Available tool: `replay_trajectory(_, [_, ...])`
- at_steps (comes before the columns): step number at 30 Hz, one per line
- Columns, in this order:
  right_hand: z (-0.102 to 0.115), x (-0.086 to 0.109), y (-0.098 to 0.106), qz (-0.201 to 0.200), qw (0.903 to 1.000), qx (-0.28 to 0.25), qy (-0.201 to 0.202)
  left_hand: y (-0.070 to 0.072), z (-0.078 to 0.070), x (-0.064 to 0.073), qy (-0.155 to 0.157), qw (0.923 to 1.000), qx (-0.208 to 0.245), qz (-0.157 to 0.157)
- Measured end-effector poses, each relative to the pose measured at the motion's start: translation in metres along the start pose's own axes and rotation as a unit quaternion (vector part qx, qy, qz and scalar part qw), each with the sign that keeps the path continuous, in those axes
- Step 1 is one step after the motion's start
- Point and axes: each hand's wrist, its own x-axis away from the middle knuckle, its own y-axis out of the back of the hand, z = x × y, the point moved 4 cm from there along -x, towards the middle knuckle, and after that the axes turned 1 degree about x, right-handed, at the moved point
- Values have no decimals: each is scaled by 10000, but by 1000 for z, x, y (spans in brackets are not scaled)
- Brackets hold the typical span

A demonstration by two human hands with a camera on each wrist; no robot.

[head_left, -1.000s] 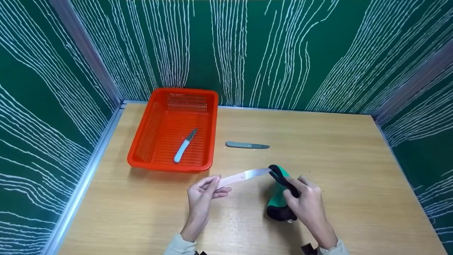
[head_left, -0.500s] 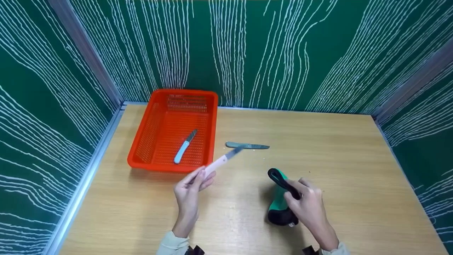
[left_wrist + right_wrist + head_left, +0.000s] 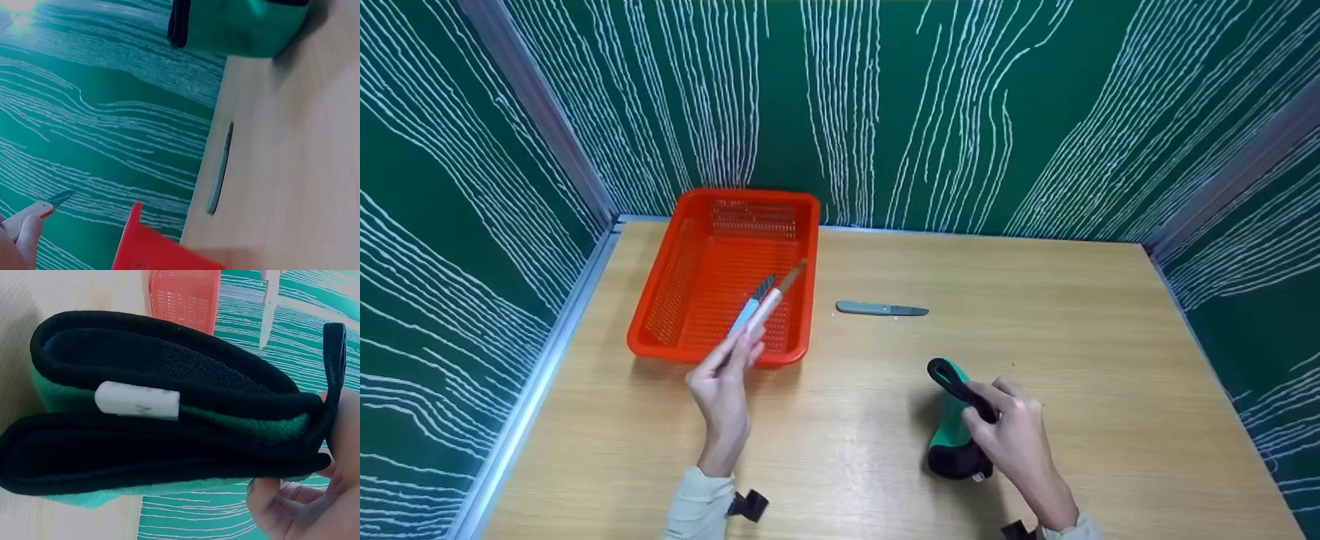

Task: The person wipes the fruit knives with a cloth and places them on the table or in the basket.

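Observation:
My left hand (image 3: pixel 724 394) holds a paring knife (image 3: pixel 765 309) by its pale pink handle, over the near right part of the red basket (image 3: pixel 648 300). The knife's blade points away and to the right. Inside the basket, partly covered by it in the head view, lies a light-blue-handled knife (image 3: pixel 743 315). My right hand (image 3: pixel 1014 429) grips a folded green cloth (image 3: pixel 952 429) with black edging, holding it over the table at front right. In the right wrist view, the cloth (image 3: pixel 242 398) shows its folds, a white tag (image 3: pixel 140 400) and a black hanging loop (image 3: pixel 334 354).
A third knife (image 3: pixel 881 308) with a grey-green handle lies on the wooden table (image 3: pixel 1035 300), right of the basket. Green panels with white wavy lines (image 3: pixel 780 112) stand around the back and sides of the table.
My left hand has moved left and away from the cloth, bringing the pink-handled knife over the basket. A second ago the blade's tip was at the cloth. My right hand has barely moved.

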Motion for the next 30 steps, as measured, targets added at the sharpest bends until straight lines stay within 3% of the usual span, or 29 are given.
replay_trajectory(6, [-1,0,0,-6,10000,17,27,18,-1,-25,-339,9972,-544,-384])
replay_trajectory(15, [0,0,2,48,9999,55,95,35,9,-61,-336,9825,-1745,-552])
replay_trajectory(17, [0,-1,2,40,9999,58,119,39,11,-70,-395,9740,-2138,-636])
replay_trajectory(24, [-2,0,3,106,9999,72,84,51,18,-91,-344,9288,-3556,-986])
replay_trajectory(30, [-1,-1,5,96,9999,80,117,51,23,-102,-317,9078,-4096,-845])
